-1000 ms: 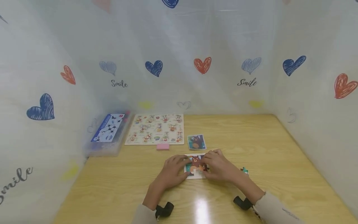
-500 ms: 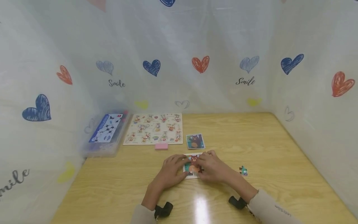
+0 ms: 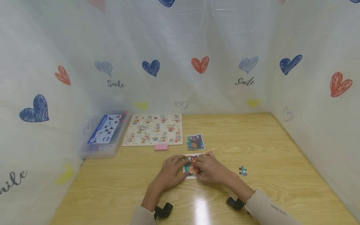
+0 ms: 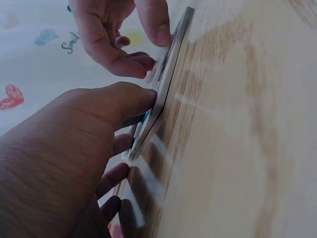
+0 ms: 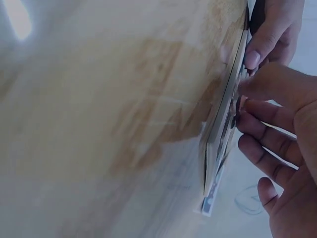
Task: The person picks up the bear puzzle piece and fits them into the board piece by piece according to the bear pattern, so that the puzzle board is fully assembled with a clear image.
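Observation:
A small puzzle board (image 3: 192, 178) with a white rim and a brown bear picture lies flat between my hands. My left hand (image 3: 171, 172) holds it at its left side. In the left wrist view, that thumb (image 4: 141, 98) presses on the board's near edge. My right hand (image 3: 210, 170) is over the board's right part and pinches a small puzzle piece (image 5: 242, 102) between thumb and fingertips, against the board. The fingers mostly hide this piece. Right of the right hand, a loose teal puzzle piece (image 3: 243, 171) rests on the table.
Behind the board lies a square bear picture card (image 3: 195, 142). Left of it are a pink block (image 3: 161, 147) and a wooden peg-puzzle board (image 3: 153, 129). A clear plastic box (image 3: 105, 134) with a blue label stands at the left. Heart-printed curtains (image 3: 180, 40) surround the wooden table (image 3: 239, 134).
My right hand has shifted left over the puzzle board, so the loose teal piece shows fully. The left hand keeps its place on the board. The head view has drifted slightly.

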`<state>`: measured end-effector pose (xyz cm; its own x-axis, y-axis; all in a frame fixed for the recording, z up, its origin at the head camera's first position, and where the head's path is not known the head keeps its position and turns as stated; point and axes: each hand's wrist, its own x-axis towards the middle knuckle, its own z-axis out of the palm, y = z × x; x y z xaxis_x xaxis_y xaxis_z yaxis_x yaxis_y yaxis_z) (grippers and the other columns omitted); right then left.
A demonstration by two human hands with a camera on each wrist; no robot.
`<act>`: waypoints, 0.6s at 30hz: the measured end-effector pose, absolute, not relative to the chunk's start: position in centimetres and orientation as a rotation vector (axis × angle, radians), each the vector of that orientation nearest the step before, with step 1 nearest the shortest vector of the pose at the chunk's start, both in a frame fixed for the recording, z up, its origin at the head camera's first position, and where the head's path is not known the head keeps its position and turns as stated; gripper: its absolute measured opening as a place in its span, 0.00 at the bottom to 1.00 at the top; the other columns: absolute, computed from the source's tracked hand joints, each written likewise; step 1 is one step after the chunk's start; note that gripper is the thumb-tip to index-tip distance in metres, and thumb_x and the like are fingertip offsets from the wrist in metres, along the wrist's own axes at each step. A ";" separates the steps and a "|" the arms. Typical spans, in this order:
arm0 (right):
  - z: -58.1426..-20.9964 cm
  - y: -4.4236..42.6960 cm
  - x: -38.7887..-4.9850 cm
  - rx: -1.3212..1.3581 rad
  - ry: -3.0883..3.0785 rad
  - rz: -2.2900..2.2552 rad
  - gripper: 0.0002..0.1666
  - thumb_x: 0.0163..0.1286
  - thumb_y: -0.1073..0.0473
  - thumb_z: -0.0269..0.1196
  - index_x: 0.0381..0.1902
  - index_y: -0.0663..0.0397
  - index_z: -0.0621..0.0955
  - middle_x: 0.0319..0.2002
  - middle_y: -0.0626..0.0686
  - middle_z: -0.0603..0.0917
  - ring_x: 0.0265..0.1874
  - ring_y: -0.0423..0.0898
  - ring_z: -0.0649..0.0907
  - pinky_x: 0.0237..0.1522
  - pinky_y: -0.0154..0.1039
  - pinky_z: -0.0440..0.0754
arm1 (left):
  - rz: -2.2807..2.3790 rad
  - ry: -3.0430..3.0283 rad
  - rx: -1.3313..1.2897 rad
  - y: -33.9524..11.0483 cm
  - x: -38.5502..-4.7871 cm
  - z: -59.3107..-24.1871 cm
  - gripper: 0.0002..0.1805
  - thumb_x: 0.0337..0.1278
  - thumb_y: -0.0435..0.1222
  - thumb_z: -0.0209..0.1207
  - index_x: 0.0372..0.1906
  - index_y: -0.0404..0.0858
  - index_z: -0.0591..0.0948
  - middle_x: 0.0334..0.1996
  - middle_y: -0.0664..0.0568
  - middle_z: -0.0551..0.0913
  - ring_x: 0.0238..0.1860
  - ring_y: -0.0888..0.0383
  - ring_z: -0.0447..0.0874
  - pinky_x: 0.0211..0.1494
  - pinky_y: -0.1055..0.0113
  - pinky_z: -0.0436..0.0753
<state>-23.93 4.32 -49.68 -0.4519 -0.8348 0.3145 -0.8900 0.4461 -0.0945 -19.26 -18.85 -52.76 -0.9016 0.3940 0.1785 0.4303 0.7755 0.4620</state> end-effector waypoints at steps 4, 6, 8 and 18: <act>-49.9 4.2 -23.9 1.508 -2.476 0.362 0.05 0.60 0.53 0.72 0.29 0.40 0.84 0.37 0.41 0.82 0.38 0.41 0.77 0.44 0.43 0.67 | -0.757 -2.901 -0.675 -18.9 -19.2 -52.7 0.27 0.68 0.49 0.57 0.70 0.52 0.74 0.70 0.53 0.69 0.72 0.46 0.61 0.71 0.39 0.58; -49.9 4.2 -23.8 1.515 -2.461 0.371 0.04 0.62 0.53 0.72 0.28 0.40 0.86 0.39 0.41 0.84 0.39 0.42 0.78 0.44 0.43 0.67 | -0.741 -2.899 -0.676 -18.9 -19.2 -52.6 0.27 0.68 0.50 0.57 0.70 0.52 0.74 0.70 0.52 0.69 0.72 0.46 0.61 0.71 0.39 0.58; -49.8 4.3 -23.8 1.523 -2.438 0.374 0.03 0.62 0.53 0.72 0.29 0.41 0.88 0.40 0.42 0.84 0.39 0.42 0.78 0.43 0.44 0.67 | -0.717 -2.890 -0.677 -18.9 -19.2 -52.6 0.27 0.68 0.49 0.57 0.70 0.51 0.74 0.70 0.52 0.69 0.72 0.46 0.61 0.70 0.40 0.59; -50.3 5.1 -23.7 1.570 -2.340 0.373 0.05 0.61 0.55 0.73 0.37 0.43 0.92 0.41 0.44 0.84 0.40 0.42 0.80 0.41 0.42 0.69 | -0.681 -2.886 -0.650 -18.6 -19.2 -52.8 0.26 0.69 0.51 0.56 0.68 0.52 0.75 0.69 0.53 0.70 0.71 0.47 0.63 0.70 0.41 0.62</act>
